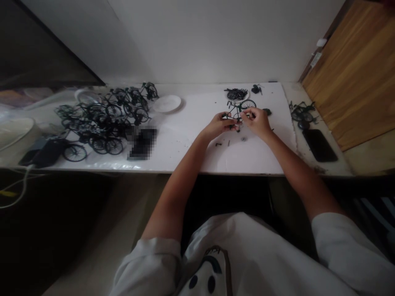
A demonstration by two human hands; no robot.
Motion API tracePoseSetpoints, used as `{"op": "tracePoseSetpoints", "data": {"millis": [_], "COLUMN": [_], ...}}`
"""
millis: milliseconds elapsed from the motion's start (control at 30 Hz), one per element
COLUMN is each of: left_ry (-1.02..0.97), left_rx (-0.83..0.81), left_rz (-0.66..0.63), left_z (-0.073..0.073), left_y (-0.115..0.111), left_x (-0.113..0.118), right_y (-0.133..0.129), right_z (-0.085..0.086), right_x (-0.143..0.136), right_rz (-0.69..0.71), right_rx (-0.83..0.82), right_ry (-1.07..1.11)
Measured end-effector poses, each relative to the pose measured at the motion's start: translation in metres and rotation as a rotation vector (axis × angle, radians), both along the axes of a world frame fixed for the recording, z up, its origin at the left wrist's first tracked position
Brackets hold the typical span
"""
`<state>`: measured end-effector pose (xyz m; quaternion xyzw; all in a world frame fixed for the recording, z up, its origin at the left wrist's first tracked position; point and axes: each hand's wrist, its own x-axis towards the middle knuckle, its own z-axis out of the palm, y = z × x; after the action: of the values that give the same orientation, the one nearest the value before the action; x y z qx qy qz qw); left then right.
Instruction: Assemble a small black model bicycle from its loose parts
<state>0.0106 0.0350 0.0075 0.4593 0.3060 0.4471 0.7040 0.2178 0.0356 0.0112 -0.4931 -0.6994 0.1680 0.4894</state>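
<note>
Over the right part of the white board point(191, 135), a dark miniature bicycle point(235, 111) is held between my two hands, one wheel upward and to the right. My left hand point(219, 124) is closed around its lower left part. The fingers of my right hand point(257, 121) pinch at the frame just below the visible wheel; any small part between them is hidden. On the board below my hands lie a small black piece point(218, 144), a thin pin point(228, 143) and a small greyish part point(243, 139).
Many assembled miniature bicycles point(114, 109) crowd the left side, near a white plate point(167, 103) and a pixelated dark object point(142, 143). Black parts point(237, 94) fill a small dish behind my hands. A phone point(320, 145) and more black pieces point(304, 113) lie at right, beside a wooden panel point(361, 78).
</note>
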Motion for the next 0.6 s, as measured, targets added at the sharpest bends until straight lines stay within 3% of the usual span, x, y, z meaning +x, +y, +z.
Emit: {"op": "tracePoseSetpoints", "data": {"millis": [267,600], "left_ry": [-0.087,-0.098], "left_rx": [-0.038,-0.035], "left_rz": [0.029,0.051], "left_z": [-0.0024,-0.0030], "left_y": [0.0008,0.0019], "left_x": [0.0007,0.0014], "right_y": [0.0009,0.0030], "right_z": [0.0077,0.0018], "right_x": [0.0055,-0.0009], "right_rz": [0.044,0.179], "right_rx": [0.079,0.151], "right_ry": [0.071,0.171]}}
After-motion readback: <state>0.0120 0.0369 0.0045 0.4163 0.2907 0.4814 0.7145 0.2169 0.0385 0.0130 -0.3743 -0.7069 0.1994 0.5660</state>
